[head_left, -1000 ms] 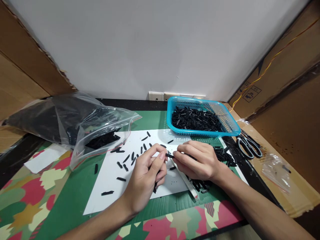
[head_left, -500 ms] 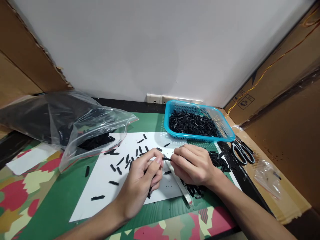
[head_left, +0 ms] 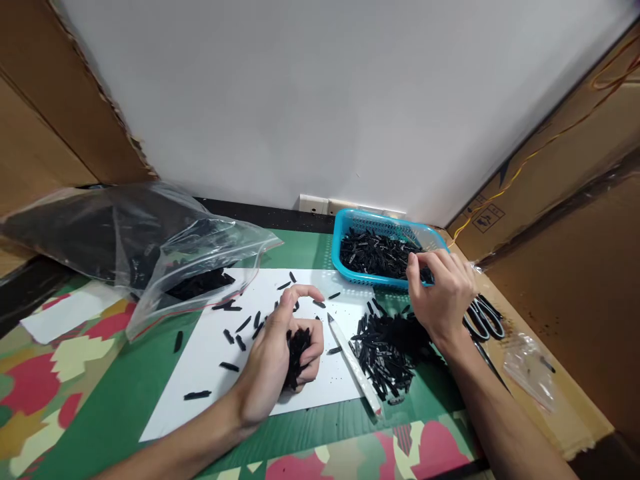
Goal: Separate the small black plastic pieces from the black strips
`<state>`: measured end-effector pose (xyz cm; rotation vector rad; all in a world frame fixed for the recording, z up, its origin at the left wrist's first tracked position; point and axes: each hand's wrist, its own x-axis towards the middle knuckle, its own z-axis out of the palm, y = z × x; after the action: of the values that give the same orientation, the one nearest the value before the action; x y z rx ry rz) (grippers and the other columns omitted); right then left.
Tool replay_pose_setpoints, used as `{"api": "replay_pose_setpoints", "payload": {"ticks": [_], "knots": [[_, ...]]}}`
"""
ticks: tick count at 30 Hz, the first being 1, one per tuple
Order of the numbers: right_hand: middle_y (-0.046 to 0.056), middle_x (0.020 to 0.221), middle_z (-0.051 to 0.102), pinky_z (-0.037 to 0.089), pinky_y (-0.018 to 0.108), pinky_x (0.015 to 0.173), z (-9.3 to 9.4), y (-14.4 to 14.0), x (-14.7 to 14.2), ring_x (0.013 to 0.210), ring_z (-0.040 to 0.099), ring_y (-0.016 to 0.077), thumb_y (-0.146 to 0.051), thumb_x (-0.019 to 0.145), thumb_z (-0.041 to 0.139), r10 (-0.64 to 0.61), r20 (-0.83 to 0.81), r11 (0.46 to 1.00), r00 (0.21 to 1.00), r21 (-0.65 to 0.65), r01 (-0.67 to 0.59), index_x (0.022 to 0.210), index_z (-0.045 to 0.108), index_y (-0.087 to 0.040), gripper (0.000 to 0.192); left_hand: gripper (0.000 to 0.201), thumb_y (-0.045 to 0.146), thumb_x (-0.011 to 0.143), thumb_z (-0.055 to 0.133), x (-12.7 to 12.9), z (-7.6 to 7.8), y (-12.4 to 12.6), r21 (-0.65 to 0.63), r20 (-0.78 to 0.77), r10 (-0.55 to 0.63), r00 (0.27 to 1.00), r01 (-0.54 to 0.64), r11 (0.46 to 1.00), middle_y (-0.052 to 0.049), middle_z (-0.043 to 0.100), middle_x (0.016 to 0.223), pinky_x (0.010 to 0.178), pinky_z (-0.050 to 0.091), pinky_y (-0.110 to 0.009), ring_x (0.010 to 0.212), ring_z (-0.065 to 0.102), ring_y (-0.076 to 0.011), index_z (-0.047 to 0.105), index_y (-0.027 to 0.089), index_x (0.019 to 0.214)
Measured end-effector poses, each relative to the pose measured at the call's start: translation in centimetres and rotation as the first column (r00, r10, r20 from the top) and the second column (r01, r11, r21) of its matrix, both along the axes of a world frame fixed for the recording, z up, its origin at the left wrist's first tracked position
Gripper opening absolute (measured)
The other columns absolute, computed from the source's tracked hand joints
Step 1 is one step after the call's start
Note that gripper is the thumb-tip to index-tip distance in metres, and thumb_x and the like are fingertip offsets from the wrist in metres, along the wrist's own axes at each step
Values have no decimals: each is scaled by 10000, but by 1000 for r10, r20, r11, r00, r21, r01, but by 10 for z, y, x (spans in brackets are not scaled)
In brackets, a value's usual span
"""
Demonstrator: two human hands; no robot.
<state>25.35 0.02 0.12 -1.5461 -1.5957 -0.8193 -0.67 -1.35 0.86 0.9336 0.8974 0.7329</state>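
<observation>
A clump of small black strips (head_left: 298, 353) rests in my left hand (head_left: 275, 363), with the lower fingers curled round it and the thumb and index finger raised. My right hand (head_left: 443, 290) is over the near right side of the blue basket (head_left: 345, 267). Its thumb and index fingertips are close together, and I cannot make out anything between them. Many black strips (head_left: 375, 253) fill the basket. Between my hands a white pen-like tool (head_left: 355, 367) with a dark pointed tip lies slanted, beside a pile of black strips (head_left: 385, 353).
Loose strips are scattered over a white paper sheet (head_left: 200, 360) on the green mat (head_left: 117, 400). A clear zip bag (head_left: 150, 247) of black material lies at the left. Scissors (head_left: 485, 317) and a small plastic bag (head_left: 530, 370) lie at the right by the cardboard wall (head_left: 575, 267).
My right hand has moved away from my left, rightward and up to the basket. The strip between my fingertips is gone from there. My left hand has turned, showing its clump of strips.
</observation>
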Motion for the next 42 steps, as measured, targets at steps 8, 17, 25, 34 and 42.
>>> {"api": "replay_pose_setpoints", "payload": {"ticks": [8,17,25,34,42], "knots": [[67,974,740,549,286,781,-4,-30,-67,875,695,176,-166,997,668,689,-555,410,467,-232,-882,1059,751,-189,106,605,838,953,335,0,-16,-1,-48,61,-136,989,139,989,108,424,541,395,257,-159,417,254,-89,435,346,1292],[27,902,670,462,275,737,-12,-37,-83,797,595,150,-215,1030,643,500,-781,380,373,-189,-906,947,680,-190,95,532,780,993,349,0,-20,-2,-22,47,-119,992,120,992,104,427,533,388,261,-150,406,298,-86,477,325,1236],[-49,729,573,347,222,530,-20,-26,-76,568,450,81,-365,972,758,128,-991,437,25,34,-899,929,648,-202,201,394,617,1023,521,-1,-20,1,63,28,-172,985,170,983,104,401,543,378,226,-136,400,299,-53,501,238,918],[-37,748,587,384,213,526,-19,-29,-76,582,477,79,-388,1013,698,171,-985,453,32,50,-890,938,655,-203,204,394,571,1034,545,0,-20,0,61,91,-172,981,167,984,104,406,546,382,245,-122,411,270,-39,481,224,858],[29,990,737,522,224,629,-18,-33,-75,821,669,135,-235,985,700,376,-888,490,264,-52,-870,1046,765,-229,90,379,537,1050,536,0,-18,-1,108,97,-131,987,121,987,103,407,544,397,272,-124,412,295,-43,457,227,846]]}}
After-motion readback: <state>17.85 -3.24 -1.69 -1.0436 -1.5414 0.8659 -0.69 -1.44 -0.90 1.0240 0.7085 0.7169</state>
